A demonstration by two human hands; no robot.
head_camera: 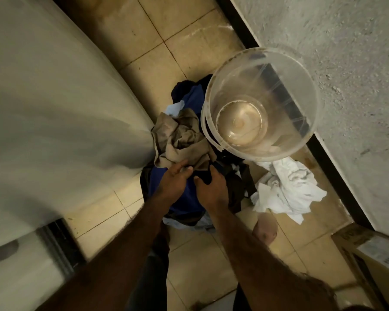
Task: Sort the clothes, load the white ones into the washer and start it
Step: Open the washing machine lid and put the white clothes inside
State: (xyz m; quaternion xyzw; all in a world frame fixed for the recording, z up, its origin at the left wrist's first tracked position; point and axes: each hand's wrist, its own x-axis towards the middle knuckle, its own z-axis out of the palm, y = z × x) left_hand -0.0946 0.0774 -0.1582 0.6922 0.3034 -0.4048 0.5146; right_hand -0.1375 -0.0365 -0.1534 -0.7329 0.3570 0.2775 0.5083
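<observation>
Heap of dark clothes point(184, 198) on tiled floor point(189, 250), partly hidden under both forearms. Left hand point(173, 178) fingers extended against beige garment point(182, 140); right hand point(211, 187) pinching black fabric point(213, 169). White clothes point(285, 189) crumpled apart beside clear bucket point(256, 102).

Bare forearms, no sleeves; left hand point(174, 179), right hand point(211, 187) ungloved; dark trousers.

Both hands point(175, 180) point(211, 187) in dark clothes pile point(189, 198); whites point(288, 189) beside, clear bucket point(258, 104) above.
</observation>
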